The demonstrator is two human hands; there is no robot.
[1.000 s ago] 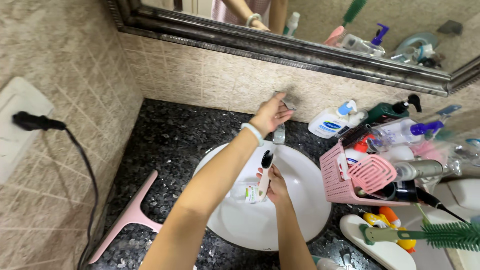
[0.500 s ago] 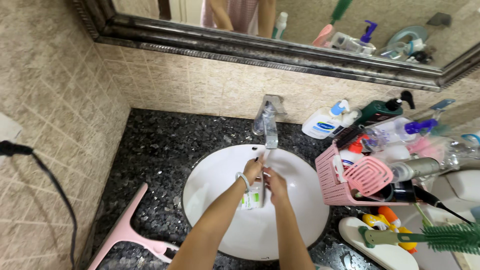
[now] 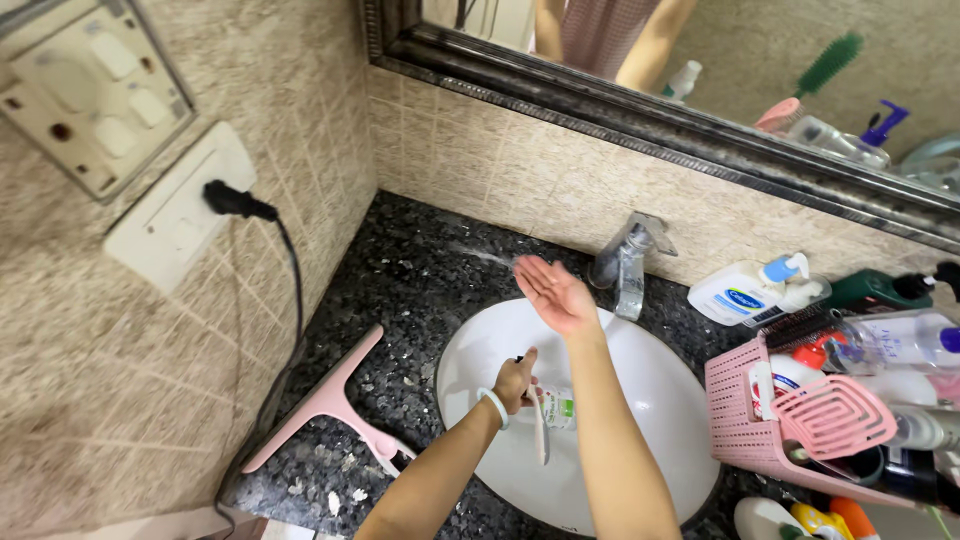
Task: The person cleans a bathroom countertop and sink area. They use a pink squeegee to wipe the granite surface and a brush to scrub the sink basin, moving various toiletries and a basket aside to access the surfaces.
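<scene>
1. The left hand [image 3: 513, 380] is low over the white basin [image 3: 660, 400], fingers closed around the handle of a small brush [image 3: 540, 432] that hangs down from the fist; a pale band sits on that wrist.
2. The right hand [image 3: 553, 292] is raised above the basin's back rim, palm up and fingers spread wide, holding nothing.
3. The right forearm crosses over the basin, so part of what lies beneath it is hidden.
4. A small white tube with green print [image 3: 558, 408] lies in the basin just beside the left hand, touching or nearly touching the brush; I cannot tell which.
5. The chrome tap [image 3: 628, 264] stands at the back of the basin, near the open right hand but apart from it.
6. On the dark speckled tabletop [image 3: 420, 290], left of the basin, lies a pink squeegee [image 3: 325, 404].
7. A black plug [image 3: 232, 200] sits in the wall socket, its cord trailing down toward the tabletop.
8. To the right, a pink basket [image 3: 745, 420] holds bottles and a pink comb-like piece, with white pump bottles [image 3: 745, 293] behind it against the tiled wall.
</scene>
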